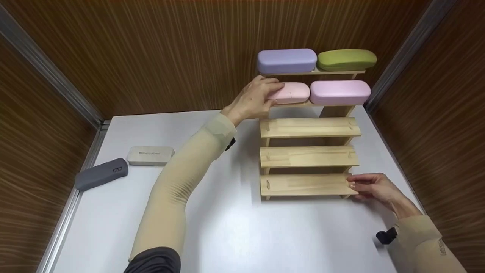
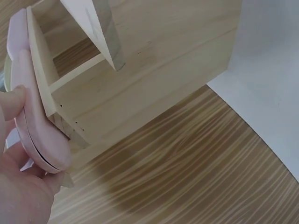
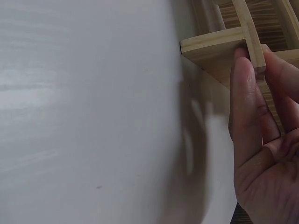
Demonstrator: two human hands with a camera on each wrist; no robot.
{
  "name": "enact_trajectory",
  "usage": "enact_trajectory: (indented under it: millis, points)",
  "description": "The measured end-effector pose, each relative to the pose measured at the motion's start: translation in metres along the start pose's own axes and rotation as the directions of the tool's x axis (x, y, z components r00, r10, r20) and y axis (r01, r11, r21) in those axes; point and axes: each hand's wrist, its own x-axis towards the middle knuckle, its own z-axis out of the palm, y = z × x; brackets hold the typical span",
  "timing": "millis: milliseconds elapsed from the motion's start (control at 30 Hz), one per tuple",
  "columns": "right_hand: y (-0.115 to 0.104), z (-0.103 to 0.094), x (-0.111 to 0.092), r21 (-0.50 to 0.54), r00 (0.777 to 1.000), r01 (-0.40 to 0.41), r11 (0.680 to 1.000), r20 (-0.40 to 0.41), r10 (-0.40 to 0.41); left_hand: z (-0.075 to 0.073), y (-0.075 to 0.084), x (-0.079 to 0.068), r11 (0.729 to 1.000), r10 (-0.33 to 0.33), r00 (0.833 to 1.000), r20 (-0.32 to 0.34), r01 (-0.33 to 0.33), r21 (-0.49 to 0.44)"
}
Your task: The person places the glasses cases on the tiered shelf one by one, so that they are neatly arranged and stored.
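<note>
A light pink glasses case lies on the second tier from the top of a wooden stepped rack. My left hand grips its left end; the left wrist view shows thumb and fingers around the end of the pink case, which overlaps the shelf edge. Beside it sits a brighter pink case. On the top tier stand a lavender case and a green case. At the rack's lower right, my right hand pinches the end of the lowest shelf board between thumb and fingers.
A grey case with a glasses mark and a beige case lie at the left of the white table. The rack's lower shelves are bare wood. Brown wood-grain panels enclose the table.
</note>
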Motion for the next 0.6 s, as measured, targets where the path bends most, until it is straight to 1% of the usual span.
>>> enact_trajectory:
  millis: [67, 267, 400, 600]
  points:
    - [0.000, 0.000, 0.000, 0.003, 1.000, -0.006, 1.000, 0.006, 0.006, 0.000, -0.001, -0.001, 1.000, 0.007, 1.000, -0.006, -0.007, 0.000]
    - [-0.001, 0.000, 0.004, -0.015, 1.000, -0.004, 1.000, -0.008, 0.004, -0.001, -0.005, -0.001, 1.000, 0.007, 1.000, -0.028, -0.007, -0.006]
    - [-0.001, -0.001, 0.006, -0.024, 1.000, -0.007, 1.000, -0.009, 0.007, -0.004, -0.007, -0.004, 1.000, 0.014, 0.999, -0.046, -0.014, -0.004]
    - [-0.003, -0.002, 0.007, 0.023, 1.000, -0.015, 1.000, -0.006, 0.015, -0.012, -0.009, -0.010, 0.999, 0.048, 0.995, -0.088, -0.050, -0.022]
